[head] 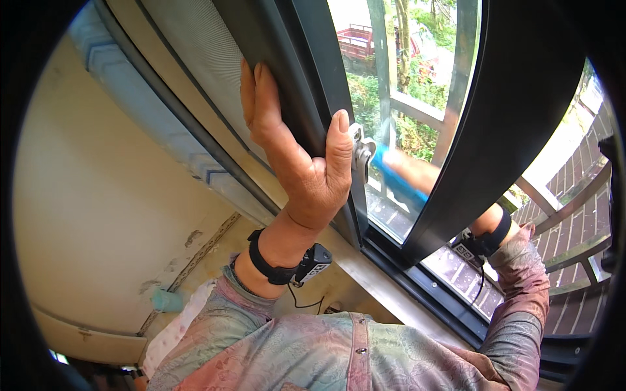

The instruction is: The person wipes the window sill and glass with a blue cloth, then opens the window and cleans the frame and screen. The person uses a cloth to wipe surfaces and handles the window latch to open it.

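My left hand (303,156) grips the dark upright frame (293,73) of a sliding window, fingers along one face and thumb along the other. Beside the thumb is a silver metal window latch (363,151). My right arm reaches around the outer side of the sash, and the dark stile (494,132) hides part of it. Through the glass pane (362,102) I see my right hand (415,171), motion-blurred, on a blue cloth-like thing (398,183) against the outside of the pane. Blur hides its exact kind.
Below runs the black window track (435,288), next to a pale sill (376,293). Outside stand metal guard bars (415,107) and a brown tiled surface (572,195). An insect screen (205,39) and a blue-white curtain (146,107) are on the left. A turquoise container (166,300) sits low by the wall.
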{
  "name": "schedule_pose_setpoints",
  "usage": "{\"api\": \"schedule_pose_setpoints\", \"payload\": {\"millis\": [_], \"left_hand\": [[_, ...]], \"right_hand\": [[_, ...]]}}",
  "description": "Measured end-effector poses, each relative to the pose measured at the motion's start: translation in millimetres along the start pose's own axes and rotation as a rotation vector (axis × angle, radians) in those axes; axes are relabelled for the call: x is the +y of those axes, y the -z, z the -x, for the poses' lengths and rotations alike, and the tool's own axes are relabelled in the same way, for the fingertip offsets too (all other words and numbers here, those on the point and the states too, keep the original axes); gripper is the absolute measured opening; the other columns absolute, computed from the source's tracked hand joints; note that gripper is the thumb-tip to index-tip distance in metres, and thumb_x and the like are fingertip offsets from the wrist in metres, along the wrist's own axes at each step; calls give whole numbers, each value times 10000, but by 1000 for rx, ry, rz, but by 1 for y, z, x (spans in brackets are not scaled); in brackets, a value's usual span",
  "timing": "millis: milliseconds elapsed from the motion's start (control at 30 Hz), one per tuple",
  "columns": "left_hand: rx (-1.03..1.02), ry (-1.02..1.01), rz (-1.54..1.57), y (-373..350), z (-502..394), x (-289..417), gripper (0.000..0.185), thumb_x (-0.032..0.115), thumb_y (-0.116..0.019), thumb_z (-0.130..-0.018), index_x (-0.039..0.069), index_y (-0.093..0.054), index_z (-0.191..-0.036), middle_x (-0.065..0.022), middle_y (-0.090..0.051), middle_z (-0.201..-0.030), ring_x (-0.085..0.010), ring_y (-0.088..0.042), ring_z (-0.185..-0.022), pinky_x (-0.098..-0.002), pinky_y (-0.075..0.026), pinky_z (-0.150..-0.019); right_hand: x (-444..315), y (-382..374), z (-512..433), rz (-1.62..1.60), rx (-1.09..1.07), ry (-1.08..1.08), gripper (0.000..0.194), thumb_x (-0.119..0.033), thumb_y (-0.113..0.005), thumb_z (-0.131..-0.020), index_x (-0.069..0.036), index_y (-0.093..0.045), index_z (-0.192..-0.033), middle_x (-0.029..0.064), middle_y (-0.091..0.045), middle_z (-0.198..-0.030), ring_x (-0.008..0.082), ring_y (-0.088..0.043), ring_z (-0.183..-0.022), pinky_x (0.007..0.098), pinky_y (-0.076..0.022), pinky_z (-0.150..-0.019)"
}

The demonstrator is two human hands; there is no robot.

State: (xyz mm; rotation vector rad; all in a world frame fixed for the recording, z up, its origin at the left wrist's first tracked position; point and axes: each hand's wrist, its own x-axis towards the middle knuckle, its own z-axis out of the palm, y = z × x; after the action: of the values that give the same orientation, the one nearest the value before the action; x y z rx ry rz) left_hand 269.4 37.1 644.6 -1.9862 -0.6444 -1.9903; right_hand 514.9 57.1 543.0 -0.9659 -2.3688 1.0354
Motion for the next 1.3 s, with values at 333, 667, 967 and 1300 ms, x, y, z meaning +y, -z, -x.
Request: {"api": "schedule_pose_setpoints", "payload": {"millis": [333,667,967,1300], "left_hand": [[27,-95,-25,1,-4,-8,690,152,-653,-922,-53,-302,-1480,-323,-288,-1516,-433,-334,-1387,-484,-259,-1136],[-18,-109,-161,9,-6,-2,698,137,-632,-952,-26,-245,-1510,-245,-265,-1557,-376,-317,-1427,-431,-265,-1168],[26,-124,-133,3,-4,-4,678,139,-638,-937,-35,-283,-1488,-297,-283,-1527,-425,-306,-1414,-469,-249,-1149],[14,-136,-203,4,-2,-4,689,143,-641,-956,-31,-257,-1502,-283,-256,-1543,-392,-319,-1406,-422,-274,-1142]], "right_hand": [[-96,91,-3,26,160,176,517,-445,-614,-986,17,-651,-1213,129,-677,-1125,183,-628,-976,350,-520,-876],[-73,26,-22,235,62,44,476,-404,-635,-974,16,-654,-1197,112,-674,-1118,170,-622,-970,338,-518,-860],[-125,82,4,268,197,131,440,-367,-654,-964,15,-657,-1183,96,-672,-1111,158,-618,-965,327,-516,-845],[-134,77,-12,361,246,138,401,-326,-675,-953,14,-660,-1167,79,-670,-1104,145,-613,-959,315,-515,-829]]}}
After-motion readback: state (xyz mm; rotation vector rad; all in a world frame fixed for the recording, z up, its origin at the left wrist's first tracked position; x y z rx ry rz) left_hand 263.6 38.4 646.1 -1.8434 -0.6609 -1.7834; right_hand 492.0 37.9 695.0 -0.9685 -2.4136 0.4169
